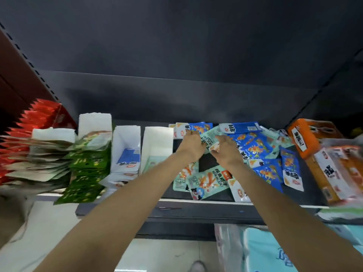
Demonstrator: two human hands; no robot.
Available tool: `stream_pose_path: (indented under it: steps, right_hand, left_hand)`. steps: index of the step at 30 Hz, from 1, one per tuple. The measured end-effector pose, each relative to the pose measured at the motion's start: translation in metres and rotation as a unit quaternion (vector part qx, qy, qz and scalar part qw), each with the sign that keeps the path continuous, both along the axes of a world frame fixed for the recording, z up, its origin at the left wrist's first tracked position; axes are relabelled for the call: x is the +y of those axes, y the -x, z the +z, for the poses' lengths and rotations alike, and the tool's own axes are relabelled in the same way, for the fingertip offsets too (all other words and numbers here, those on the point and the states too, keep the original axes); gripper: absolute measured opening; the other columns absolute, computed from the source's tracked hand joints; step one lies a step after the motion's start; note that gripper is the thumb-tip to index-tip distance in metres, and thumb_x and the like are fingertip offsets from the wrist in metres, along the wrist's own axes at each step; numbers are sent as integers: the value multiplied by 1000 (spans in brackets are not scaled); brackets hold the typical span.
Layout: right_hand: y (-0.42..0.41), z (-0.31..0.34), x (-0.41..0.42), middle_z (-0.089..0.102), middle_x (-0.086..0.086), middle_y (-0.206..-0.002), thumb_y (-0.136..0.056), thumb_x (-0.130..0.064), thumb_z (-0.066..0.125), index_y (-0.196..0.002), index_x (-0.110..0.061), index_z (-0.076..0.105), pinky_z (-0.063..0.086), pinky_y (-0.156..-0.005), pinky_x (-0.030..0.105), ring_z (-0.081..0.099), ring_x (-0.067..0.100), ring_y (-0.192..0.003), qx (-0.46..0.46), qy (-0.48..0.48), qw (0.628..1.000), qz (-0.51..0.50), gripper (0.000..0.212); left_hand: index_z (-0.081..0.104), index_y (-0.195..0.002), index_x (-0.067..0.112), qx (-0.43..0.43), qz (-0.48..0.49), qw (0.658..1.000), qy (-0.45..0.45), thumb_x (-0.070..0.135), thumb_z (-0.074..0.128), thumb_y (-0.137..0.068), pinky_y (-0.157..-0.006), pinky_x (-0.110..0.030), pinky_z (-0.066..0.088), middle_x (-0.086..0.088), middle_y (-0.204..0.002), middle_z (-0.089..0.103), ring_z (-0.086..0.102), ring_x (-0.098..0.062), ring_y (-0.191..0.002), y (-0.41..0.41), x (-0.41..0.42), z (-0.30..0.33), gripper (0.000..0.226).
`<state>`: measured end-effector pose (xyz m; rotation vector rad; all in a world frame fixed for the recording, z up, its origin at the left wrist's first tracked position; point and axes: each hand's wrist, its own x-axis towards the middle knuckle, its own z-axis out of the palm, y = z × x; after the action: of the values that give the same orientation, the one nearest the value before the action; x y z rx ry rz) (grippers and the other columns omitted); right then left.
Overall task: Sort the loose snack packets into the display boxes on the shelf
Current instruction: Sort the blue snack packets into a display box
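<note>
Dark shelf (216, 210) w/ display boxes (157, 146), loose packets (261, 146) (blue, mint)

I'm seeing both hands reaching into the packet pile on the shelf (196, 211): the left hand (191, 145) and right hand (225, 150) are pinching one mint-green packet (209, 139) between them, blue packets (257, 148) lying alongside, white display boxes (156, 146) standing left.

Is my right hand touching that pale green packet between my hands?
Touching. The head view shows the right hand with its fingers curled onto the pale green packet, no gap between them; the left hand meets its other edge.
</note>
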<state>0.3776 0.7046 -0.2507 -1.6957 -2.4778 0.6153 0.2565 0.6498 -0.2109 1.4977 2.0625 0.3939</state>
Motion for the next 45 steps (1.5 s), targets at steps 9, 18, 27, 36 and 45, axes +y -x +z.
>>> stream_pose_path:
  steps: [9,18,27,36,45]
  right_hand:
    - [-10,-27,79,-4,9,-159,-86,-47,60,-151,-24,5,6,-117,44,-2,26,-146,-139,58,982,113,88]
    - [-8,-32,80,7,7,-158,-86,-41,62,-150,-21,15,13,-116,43,10,25,-145,-95,66,987,114,82]
    - [8,24,28,30,8,-150,-92,-21,59,-144,-20,33,31,-107,36,28,24,-139,196,-35,978,61,59]
    - [73,89,-78,65,4,-71,-88,-11,63,-75,-3,62,43,-59,10,58,-8,-61,369,50,922,109,16]
    - [163,56,-148,53,27,-65,-86,-18,66,-73,8,65,24,-57,30,36,20,-60,314,41,948,32,29]
  left_hand:
    - [-4,-139,-21,73,184,970,143,26,37,-102,-116,-39,16,-33,-151,8,13,-40,-141,5,67,-50,72]
    - [33,-139,11,97,217,970,-45,4,35,-97,-73,-27,34,-11,-113,53,50,-25,-96,4,66,-30,42]
    - [50,-103,4,54,110,964,-235,12,40,-99,-58,-39,44,-13,-79,61,58,-33,-72,16,-5,21,13]
    - [55,-96,8,62,26,919,-389,17,38,-93,-66,-44,49,-8,-86,62,57,-30,-78,96,-101,71,20]
    - [62,-104,15,141,-37,937,-319,9,48,-94,-73,-44,52,-9,-94,69,63,-33,-87,182,-172,63,19]
